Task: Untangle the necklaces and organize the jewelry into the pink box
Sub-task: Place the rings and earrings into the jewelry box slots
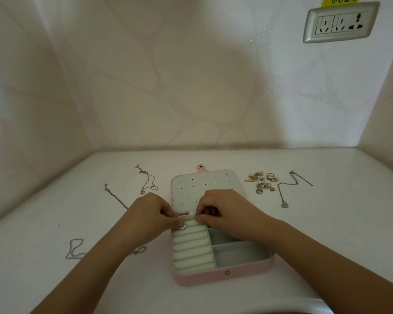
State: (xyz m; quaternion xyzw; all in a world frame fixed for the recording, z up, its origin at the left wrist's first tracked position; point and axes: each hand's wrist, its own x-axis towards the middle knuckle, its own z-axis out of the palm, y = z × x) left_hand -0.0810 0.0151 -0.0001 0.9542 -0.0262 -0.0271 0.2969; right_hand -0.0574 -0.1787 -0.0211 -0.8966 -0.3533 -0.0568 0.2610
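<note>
Pink box (222,277) open, bench centre. Left hand (150,214) fingers pinch small ring (183,227) at far ring roll (192,223). Right hand (222,211) fingers curled beside; grip unclear. Advise: part rolls, seat ring upright.

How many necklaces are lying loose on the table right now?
4. One necklace right of the pink box by the rings; two left of its lid; one partly under the left arm. The left hand and right hand may hide more.

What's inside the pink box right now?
White ring rolls and two grey compartments, nothing visible in them. The left hand and right hand hide the far end.
</note>
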